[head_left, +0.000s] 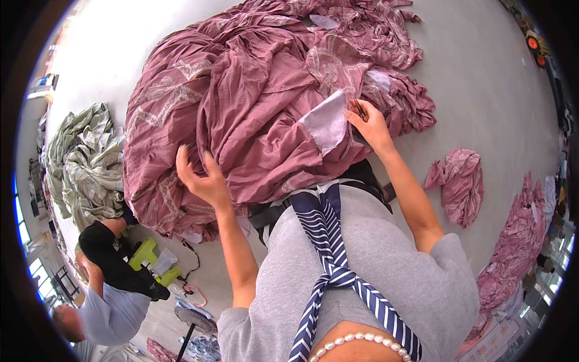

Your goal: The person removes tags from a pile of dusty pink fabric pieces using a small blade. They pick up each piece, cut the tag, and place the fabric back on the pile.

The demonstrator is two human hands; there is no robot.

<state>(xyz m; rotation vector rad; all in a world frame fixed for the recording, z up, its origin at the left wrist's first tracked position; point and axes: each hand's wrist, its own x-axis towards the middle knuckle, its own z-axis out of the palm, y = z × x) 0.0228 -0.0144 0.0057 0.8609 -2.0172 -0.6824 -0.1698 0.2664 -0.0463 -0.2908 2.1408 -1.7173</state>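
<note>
A large heap of dusty-pink printed cloth (253, 102) spreads in front of me and reaches my lap. Its pale lavender underside shows at a turned-up corner (325, 123) near my right hand. My right hand (371, 125) is closed around a small dark pointed tool (360, 108), which looks like thread snips; its fingertips are beside the edge of that corner. Over the left part of the heap is my left hand (205, 180), open with fingers apart and nothing in it. Whether its fingertips touch the cloth, I cannot tell.
A pile of pale green cloth (87, 160) lies left on the grey floor (482, 78). Another person (117, 311) sits at lower left beside a lime-green plastic stool (145, 256). A small pink bundle (461, 187) lies to the right, with a longer pink pile (512, 247) beyond it.
</note>
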